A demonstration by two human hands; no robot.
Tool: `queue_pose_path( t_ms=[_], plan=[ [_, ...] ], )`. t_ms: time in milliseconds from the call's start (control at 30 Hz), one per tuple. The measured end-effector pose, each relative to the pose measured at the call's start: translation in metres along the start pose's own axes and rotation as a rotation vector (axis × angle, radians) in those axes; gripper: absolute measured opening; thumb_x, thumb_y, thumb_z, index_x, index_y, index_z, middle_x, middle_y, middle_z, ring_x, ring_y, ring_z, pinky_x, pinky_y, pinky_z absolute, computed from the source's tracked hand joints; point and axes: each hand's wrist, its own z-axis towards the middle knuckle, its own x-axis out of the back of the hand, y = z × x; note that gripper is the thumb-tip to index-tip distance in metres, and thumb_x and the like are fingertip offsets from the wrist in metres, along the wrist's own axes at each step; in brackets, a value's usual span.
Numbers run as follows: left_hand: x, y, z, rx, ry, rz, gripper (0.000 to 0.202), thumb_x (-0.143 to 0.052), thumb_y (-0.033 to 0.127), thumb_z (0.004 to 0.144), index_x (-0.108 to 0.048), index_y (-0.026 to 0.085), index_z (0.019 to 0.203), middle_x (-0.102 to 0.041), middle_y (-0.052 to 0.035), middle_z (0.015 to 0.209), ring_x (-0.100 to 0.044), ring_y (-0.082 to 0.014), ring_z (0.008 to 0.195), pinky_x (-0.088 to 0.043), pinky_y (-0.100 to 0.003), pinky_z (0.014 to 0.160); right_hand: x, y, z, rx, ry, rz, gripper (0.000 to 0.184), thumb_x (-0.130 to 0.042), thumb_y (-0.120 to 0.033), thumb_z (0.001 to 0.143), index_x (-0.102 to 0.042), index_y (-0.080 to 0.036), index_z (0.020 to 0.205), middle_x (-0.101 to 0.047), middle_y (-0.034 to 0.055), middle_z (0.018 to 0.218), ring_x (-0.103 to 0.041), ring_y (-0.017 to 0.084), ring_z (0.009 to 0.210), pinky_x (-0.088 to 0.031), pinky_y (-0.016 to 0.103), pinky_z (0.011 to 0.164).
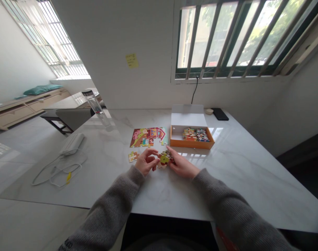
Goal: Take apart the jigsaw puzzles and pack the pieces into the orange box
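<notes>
My right hand (183,165) is closed around a small stack of jigsaw puzzle pieces (164,159), held just above the table with a green and brown piece facing up. From the other side, my left hand (147,161) reaches the stack, its fingers curled and its thumb and forefinger pinched at the edge of a piece. Beyond the hands lies a partly joined farm-scene puzzle (141,136) with a red barn, with a gap along its near edge. Two or so joined loose pieces (133,157) rest left of my left hand. Another pale piece is partly hidden under the stack.
An orange box (191,143) with its white lid raised holds more pieces at the back right. Near it lie a black phone (220,114) and a small pale dish (208,111). Leftward are a glass bottle (94,103) and a white power strip (72,144) with a looped cable.
</notes>
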Motion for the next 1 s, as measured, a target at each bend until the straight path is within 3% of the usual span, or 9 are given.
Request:
queue_pose_path(
  t_ms=[167, 267, 433, 733, 867, 933, 1000],
  plan=[
    [0.001, 0.002, 0.002, -0.155, -0.093, 0.283, 0.014, -0.064, 0.030, 0.088, -0.064, 0.016, 0.092, -0.067, -0.0064, 0.084, -0.065, -0.0154, 0.072, -0.054, -0.029, 0.065, 0.000, 0.002, 0.000, 0.008, -0.002, 0.009, 0.082, -0.051, -0.009, 0.081, -0.015, -0.018, 0.155, -0.037, 0.0178, 0.152, -0.038, 0.029, 0.140, -0.033, 0.051, 0.115],
    [-0.002, 0.001, 0.002, -0.274, -0.129, 0.468, 0.012, -0.059, 0.025, 0.090, -0.067, 0.017, 0.087, -0.066, -0.0073, 0.087, -0.061, -0.0144, 0.072, -0.052, -0.029, 0.065, 0.001, 0.003, 0.000, 0.008, -0.019, 0.007, 0.083, -0.050, -0.008, 0.079, -0.016, -0.017, 0.154, -0.036, 0.0173, 0.153, -0.036, 0.028, 0.141, -0.031, 0.051, 0.116],
    [-0.009, -0.009, 0.000, -0.344, -0.112, 0.581, 0.014, -0.057, 0.015, 0.086, -0.059, 0.019, 0.099, -0.058, -0.0044, 0.094, -0.052, -0.0089, 0.062, -0.049, -0.025, 0.060, 0.002, 0.001, 0.000, 0.014, -0.050, 0.008, 0.087, -0.052, -0.007, 0.074, -0.017, -0.014, 0.154, -0.036, 0.0187, 0.152, -0.036, 0.028, 0.141, -0.031, 0.048, 0.117],
    [-0.015, -0.014, 0.000, -0.395, -0.120, 0.621, 0.022, -0.053, 0.009, 0.084, -0.052, 0.021, 0.103, -0.050, -0.0032, 0.098, -0.051, -0.0086, 0.063, -0.051, -0.026, 0.064, -0.001, 0.000, 0.000, 0.002, -0.019, 0.013, 0.085, -0.051, -0.007, 0.073, -0.020, -0.016, 0.152, -0.037, 0.0177, 0.151, -0.038, 0.029, 0.139, -0.031, 0.050, 0.115],
    [-0.011, -0.013, 0.000, -0.358, -0.004, 0.692, 0.036, -0.061, 0.017, 0.081, -0.047, 0.021, 0.114, -0.052, -0.0046, 0.103, -0.049, -0.0097, 0.063, -0.050, -0.029, 0.067, -0.009, -0.001, 0.000, -0.045, 0.029, -0.029, 0.074, -0.049, -0.006, 0.075, -0.029, -0.016, 0.145, -0.048, 0.0176, 0.141, -0.048, 0.028, 0.130, -0.039, 0.048, 0.109],
    [-0.008, -0.013, 0.001, -0.297, 0.028, 0.816, 0.053, -0.067, 0.025, 0.077, -0.043, 0.019, 0.124, -0.054, -0.0080, 0.109, -0.052, -0.0154, 0.073, -0.050, -0.035, 0.075, -0.012, -0.003, 0.000, -0.088, 0.041, -0.061, 0.066, -0.049, -0.008, 0.077, -0.034, -0.014, 0.141, -0.052, 0.0184, 0.135, -0.052, 0.028, 0.123, -0.042, 0.047, 0.105],
    [-0.008, -0.013, 0.000, -0.223, -0.032, 0.976, 0.059, -0.067, 0.031, 0.078, -0.042, 0.018, 0.130, -0.056, -0.0117, 0.116, -0.054, -0.0245, 0.092, -0.046, -0.042, 0.085, -0.015, -0.005, 0.000, -0.119, 0.053, -0.088, 0.062, -0.049, -0.008, 0.077, -0.037, -0.013, 0.137, -0.054, 0.0187, 0.130, -0.054, 0.028, 0.118, -0.043, 0.046, 0.102]
  ],
)
